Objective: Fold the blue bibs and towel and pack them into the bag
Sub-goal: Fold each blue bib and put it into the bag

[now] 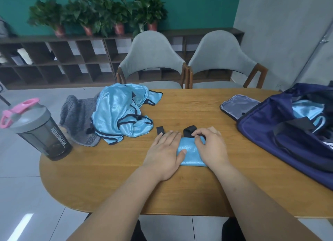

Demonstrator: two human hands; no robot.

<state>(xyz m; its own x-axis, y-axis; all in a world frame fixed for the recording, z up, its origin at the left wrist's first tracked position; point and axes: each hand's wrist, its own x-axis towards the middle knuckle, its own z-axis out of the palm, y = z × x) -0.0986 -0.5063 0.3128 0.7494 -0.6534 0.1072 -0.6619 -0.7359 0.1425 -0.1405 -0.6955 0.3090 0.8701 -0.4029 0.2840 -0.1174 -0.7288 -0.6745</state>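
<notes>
You see a light blue folded bib (191, 151), a grey knitted towel (76, 118), a navy bag (270, 132), a pink-capped shaker (38, 130).

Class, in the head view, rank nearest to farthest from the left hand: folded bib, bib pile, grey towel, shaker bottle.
1. Folded bib: touching the left hand.
2. Bib pile: back-left.
3. Grey towel: left of the pile.
4. Shaker bottle: table's left edge.
</notes>
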